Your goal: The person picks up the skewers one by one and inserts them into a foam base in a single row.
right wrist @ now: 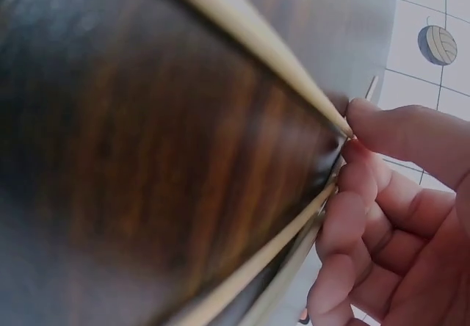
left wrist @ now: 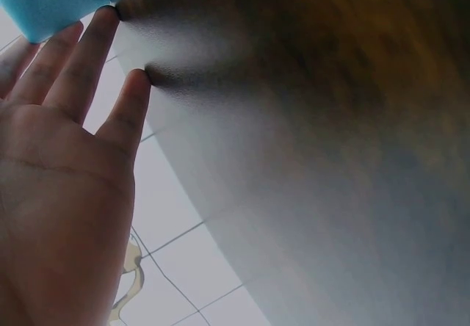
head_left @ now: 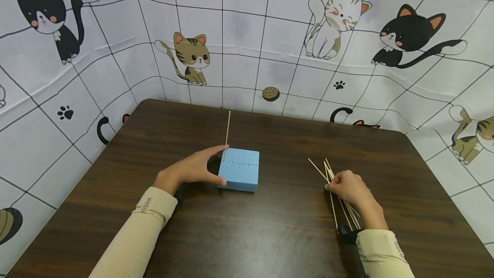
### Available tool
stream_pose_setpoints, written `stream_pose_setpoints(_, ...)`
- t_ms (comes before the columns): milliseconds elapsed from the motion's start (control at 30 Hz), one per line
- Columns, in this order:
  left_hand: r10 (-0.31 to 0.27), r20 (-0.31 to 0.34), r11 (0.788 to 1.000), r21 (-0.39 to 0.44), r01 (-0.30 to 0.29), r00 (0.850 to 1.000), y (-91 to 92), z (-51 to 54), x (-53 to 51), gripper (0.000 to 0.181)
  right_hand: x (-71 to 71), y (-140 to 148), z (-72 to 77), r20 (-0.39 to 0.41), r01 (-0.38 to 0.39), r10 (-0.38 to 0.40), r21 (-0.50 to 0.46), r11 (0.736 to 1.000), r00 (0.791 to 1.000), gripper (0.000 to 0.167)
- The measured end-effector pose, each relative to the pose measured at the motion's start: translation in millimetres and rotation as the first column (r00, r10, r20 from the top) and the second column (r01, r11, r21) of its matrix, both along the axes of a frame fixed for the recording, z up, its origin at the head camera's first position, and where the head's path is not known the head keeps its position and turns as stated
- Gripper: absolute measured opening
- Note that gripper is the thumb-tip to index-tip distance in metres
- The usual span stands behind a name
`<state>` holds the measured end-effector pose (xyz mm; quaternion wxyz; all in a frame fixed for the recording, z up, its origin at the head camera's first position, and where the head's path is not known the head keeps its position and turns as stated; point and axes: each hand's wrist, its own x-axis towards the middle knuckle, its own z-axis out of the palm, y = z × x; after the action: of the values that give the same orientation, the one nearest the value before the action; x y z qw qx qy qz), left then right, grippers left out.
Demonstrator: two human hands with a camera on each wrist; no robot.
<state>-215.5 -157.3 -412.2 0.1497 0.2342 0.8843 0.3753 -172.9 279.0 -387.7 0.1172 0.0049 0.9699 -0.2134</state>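
Observation:
A square light-blue foam block (head_left: 242, 170) lies on the table, its top dotted with small holes. One thin wooden stick (head_left: 228, 128) stands upright at the block's far left corner. My left hand (head_left: 193, 167) holds the block from its left side, thumb at the near corner and index finger at the far one. In the left wrist view, fingertips of the left hand (left wrist: 66, 142) meet the blue block (left wrist: 55, 3). Over at the right, several loose wooden sticks (head_left: 350, 214) lie on the table. My right hand (head_left: 352, 188) pinches a stick (right wrist: 264, 40) between thumb and index finger.
Beneath everything is a dark brown wooden table (head_left: 270, 235) with rounded far corners. A white cloth with cat drawings (head_left: 239, 33) hangs behind it and along both sides. Bare tabletop lies between the block and the loose sticks.

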Motion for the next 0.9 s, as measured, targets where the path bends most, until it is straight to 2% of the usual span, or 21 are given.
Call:
stream_pose_setpoints(433, -0.010, 0.002, 1.000, 0.012, 0.010, 1.000, 0.2, 1.3, 0.4, 0.109, 0.3, 1.3, -0.1, 0.041, 0.031, -0.028, -0.069, 0.997, 0.999, 0.026)
stream_pose_setpoints(733, -0.002, 0.008, 1.000, -0.004, 0.002, 1.000, -0.1, 1.0, 0.4, 0.109, 1.8, 2.6, 9.3, 0.020, 0.021, -0.019, -0.085, 0.996, 1.000, 0.024)
stream_pose_setpoints(900, -0.003, 0.002, 1.000, -0.003, 0.003, 1.000, 0.2, 0.4, 0.2, 0.109, 2.6, 1.8, 16.5, -0.027, 0.033, -0.036, -0.104, 0.994, 0.999, 0.017)
